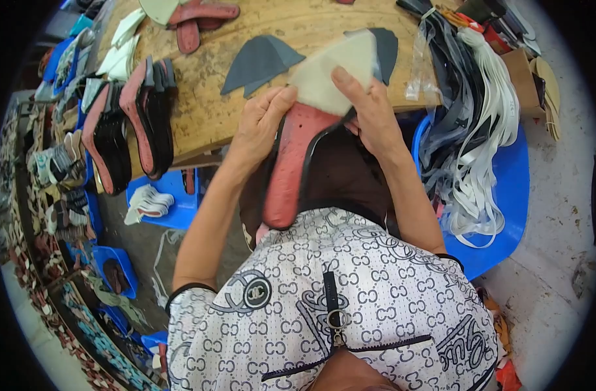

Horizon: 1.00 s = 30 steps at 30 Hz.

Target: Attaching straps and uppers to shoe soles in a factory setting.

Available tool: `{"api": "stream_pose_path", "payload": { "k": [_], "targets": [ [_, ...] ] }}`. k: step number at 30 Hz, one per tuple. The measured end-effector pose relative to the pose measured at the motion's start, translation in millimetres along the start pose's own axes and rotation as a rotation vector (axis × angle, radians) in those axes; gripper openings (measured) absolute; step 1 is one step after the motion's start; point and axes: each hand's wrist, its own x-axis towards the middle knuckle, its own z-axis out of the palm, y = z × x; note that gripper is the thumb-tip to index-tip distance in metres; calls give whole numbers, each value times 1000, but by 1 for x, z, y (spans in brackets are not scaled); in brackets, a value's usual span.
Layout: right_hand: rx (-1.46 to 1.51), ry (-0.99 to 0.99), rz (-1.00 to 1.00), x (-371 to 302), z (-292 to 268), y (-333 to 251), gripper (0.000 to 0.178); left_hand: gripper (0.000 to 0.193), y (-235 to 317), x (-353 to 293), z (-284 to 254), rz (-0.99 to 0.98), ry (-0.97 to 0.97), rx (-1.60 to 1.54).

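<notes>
Between my hands, above my lap, is a pink shoe insole [287, 176] with a dark edge, its heel toward my body. A cream fan-shaped piece [330, 73] covers its toe end and is slightly blurred. My left hand [260, 124] is closed on the left edge where the two meet. My right hand [373, 117] pinches the right side, thumb on top of the cream piece and fingers mostly hidden beneath. Dark grey fan-shaped pieces lie on the table just beyond, one group to the left [259, 60] and another to the right [387, 52].
Stacked pink-and-black insoles [141, 117] stand at the left edge of the wooden table [203, 124]. More insoles [188, 29] lie at the back. White and black strips [480, 124] drape over a blue bin [506, 195] on the right. Racks of shoe parts [57, 260] line the left.
</notes>
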Motion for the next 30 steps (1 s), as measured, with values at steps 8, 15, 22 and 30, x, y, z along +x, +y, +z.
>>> {"api": "stream_pose_path", "payload": {
  "k": [8,15,22,30],
  "targets": [
    [-78,138,-119,10,8,15,29,35,7,26,30,266,419,71],
    [-410,145,-291,0,31,28,35,35,9,42,17,321,618,245],
    [-411,-66,-137,-45,12,53,22,30,-28,63,-9,110,571,-474],
    [-829,-47,-607,-10,-4,21,16,54,-3,48,17,-124,213,-491]
  ]
}}
